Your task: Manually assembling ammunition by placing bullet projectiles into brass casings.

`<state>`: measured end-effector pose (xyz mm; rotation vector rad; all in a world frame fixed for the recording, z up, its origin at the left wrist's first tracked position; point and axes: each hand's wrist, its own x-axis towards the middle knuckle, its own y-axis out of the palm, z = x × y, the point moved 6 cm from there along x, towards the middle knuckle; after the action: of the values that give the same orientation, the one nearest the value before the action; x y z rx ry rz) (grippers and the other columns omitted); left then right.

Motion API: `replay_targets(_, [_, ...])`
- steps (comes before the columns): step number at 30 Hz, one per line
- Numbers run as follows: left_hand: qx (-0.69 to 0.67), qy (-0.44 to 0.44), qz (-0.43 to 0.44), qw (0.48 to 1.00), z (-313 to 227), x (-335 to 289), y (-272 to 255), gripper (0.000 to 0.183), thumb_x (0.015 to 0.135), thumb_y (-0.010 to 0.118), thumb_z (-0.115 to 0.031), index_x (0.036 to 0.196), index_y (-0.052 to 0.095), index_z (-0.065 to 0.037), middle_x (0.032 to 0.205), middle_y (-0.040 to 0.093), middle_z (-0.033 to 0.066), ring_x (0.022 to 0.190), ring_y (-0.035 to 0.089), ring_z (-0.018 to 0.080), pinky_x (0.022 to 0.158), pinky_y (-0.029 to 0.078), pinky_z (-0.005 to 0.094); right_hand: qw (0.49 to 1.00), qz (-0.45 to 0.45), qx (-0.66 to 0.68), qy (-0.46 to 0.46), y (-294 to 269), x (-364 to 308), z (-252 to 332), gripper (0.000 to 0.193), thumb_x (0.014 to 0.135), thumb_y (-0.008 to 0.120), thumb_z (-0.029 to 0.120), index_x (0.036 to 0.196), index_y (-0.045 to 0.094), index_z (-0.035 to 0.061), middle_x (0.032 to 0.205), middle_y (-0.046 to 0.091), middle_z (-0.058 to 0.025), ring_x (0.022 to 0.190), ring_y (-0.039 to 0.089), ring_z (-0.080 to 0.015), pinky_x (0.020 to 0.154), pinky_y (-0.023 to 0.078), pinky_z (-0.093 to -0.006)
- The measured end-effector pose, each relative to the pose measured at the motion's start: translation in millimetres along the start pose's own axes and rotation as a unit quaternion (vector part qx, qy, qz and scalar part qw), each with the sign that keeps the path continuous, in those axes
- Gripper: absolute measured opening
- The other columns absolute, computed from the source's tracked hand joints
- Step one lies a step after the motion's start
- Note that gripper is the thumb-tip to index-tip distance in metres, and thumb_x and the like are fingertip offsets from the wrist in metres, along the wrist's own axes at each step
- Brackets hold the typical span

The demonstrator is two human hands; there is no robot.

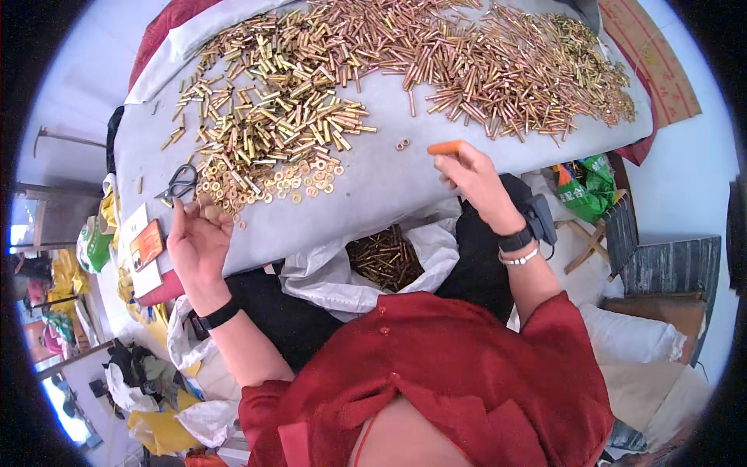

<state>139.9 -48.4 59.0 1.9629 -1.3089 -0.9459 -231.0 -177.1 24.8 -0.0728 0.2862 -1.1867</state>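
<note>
My left hand (201,241) is palm up at the table's near left, with its thumb apart from the curled fingers and nothing visible in it. Its fingertips are beside a spread of brass-coloured washers (296,180). Over the table's near edge, my right hand (476,185) has an orange cover on the index finger, which is stretched out with the thumb close below. No held thing shows there. Two small rings (402,144) lie just left of that fingertip. Behind the washers is a heap of short brass-coloured metal tubes (288,117). Thinner coppery rods (498,70) are piled farther right.
Black-handled scissors (180,184) and an orange phone (148,244) on white card lie left of my left hand. A white sack (315,272) holding metal pieces stands open between my legs. The grey-covered table (381,183) curves around ahead; a green bag (587,191) is at right.
</note>
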Motion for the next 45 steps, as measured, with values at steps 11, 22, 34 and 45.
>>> replay_targets(11, [0.012,-0.066,0.001,0.998,57,47,29,0.025,0.092,0.048,-0.03,0.08,0.055,-0.009,0.088,0.06,0.009,0.07,0.056,0.0193,0.063,0.046,0.0354,0.857,-0.14,-0.427,-0.252,-18,106,37,0.017,0.075,0.057,0.009,0.09,0.058,0.0032,0.086,0.056,-0.0159,0.084,0.055,-0.0333,0.073,0.045,-0.0397])
replay_targets(22, [0.07,-0.146,-0.03,0.986,103,40,16,0.024,0.09,0.051,-0.033,0.081,0.054,-0.011,0.086,0.06,0.0069,0.07,0.055,0.0176,0.066,0.044,0.0333,0.733,0.004,-0.592,-0.334,11,162,26,0.025,0.071,0.053,0.002,0.094,0.061,0.009,0.099,0.053,-0.0091,0.091,0.048,-0.0312,0.079,0.044,-0.0397])
replay_targets(34, [0.096,-0.143,-0.058,0.983,113,48,3,0.019,0.087,0.054,-0.028,0.085,0.058,-0.009,0.077,0.059,0.0023,0.067,0.054,0.0134,0.061,0.046,0.0292,0.639,0.101,-0.639,-0.416,36,171,53,0.038,0.068,0.058,0.011,0.107,0.057,0.012,0.122,0.05,-0.0084,0.101,0.047,-0.0291,0.089,0.036,-0.0451])
replay_targets(45, [0.078,-0.157,-0.022,0.984,137,43,7,0.04,0.092,0.045,-0.039,0.068,0.058,-0.01,0.059,0.053,-0.0005,0.048,0.048,0.0121,0.048,0.041,0.0295,0.686,0.106,-0.619,-0.367,15,176,9,0.034,0.071,0.057,0.006,0.104,0.053,0.0012,0.092,0.049,-0.0171,0.093,0.046,-0.0338,0.087,0.035,-0.0445])
